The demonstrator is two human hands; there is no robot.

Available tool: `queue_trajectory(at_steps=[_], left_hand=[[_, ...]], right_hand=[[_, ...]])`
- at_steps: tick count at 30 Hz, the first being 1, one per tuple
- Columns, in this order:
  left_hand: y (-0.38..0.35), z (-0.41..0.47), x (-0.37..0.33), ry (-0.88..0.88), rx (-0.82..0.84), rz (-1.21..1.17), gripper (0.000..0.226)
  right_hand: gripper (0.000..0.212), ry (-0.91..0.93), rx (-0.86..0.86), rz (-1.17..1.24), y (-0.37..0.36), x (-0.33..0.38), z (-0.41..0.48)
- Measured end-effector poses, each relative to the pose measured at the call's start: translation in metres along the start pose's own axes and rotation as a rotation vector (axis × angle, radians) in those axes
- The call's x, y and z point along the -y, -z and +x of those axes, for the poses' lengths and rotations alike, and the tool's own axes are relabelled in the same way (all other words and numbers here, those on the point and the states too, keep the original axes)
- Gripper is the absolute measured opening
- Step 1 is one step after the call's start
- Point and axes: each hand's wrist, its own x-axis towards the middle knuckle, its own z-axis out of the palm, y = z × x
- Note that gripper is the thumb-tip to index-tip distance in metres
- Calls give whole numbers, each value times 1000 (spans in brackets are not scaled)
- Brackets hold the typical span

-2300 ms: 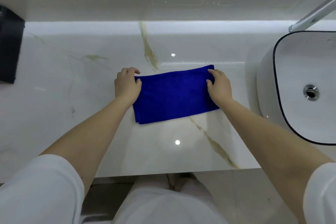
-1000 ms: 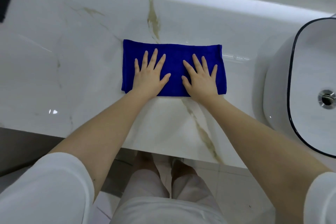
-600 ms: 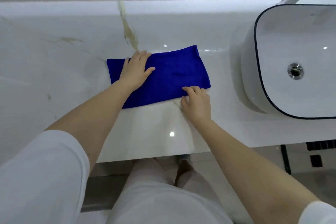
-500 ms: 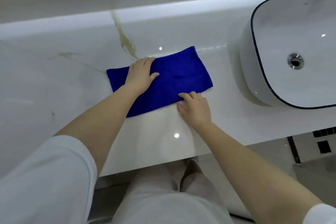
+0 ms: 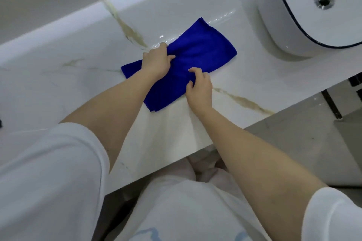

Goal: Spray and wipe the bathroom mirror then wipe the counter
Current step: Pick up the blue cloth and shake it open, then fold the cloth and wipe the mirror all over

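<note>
A folded blue cloth (image 5: 203, 49) lies on the white marble counter (image 5: 78, 84), left of the basin. My left hand (image 5: 156, 60) rests on the cloth's far left part, fingers curled and bunching the fabric. My right hand (image 5: 199, 86) pinches the cloth's near edge with bent fingers. Both forearms reach in from below. The mirror shows only as a grey strip at the top left, and no spray bottle is in view.
A white vessel basin (image 5: 278, 25) with a dark rim and metal drain (image 5: 323, 1) stands at the upper right. The counter's front edge (image 5: 176, 160) runs diagonally across the view, with grey floor (image 5: 305, 143) below it at the right.
Both hands went from lying flat on the cloth to gripping it: left bunching the far part, right pinching the near edge. The view has tilted, so the basin sits higher at the right.
</note>
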Motion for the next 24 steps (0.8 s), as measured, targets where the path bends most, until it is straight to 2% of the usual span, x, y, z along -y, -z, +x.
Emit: queue_trajectory(at_steps=[3,5,8,12,16,20,22,24], left_hand=[[16,-9,0,41,29,-283,31],[33,-16,-4,75,49,-510,40],[65,-24,-9,64,38,-655,51],[108,-35,-19,51,-75,-703,15],[151,-53,-38,53,-180,-682,29],[200,-67,-57,35,-192,-670,49],[225,-76,-68,6,-284,-620,50],[248,-83,-78,-7,-469,-502,40]], right_hand=[[38,40,-19,11,12,5,1],[39,68,-37,35,24,10,5],[43,120,-44,57,49,23,16],[52,195,5,99,91,57,38],[57,330,66,102,135,97,54],[45,433,80,178,175,143,63],[38,497,111,178,194,163,66],[40,622,133,74,211,180,68]])
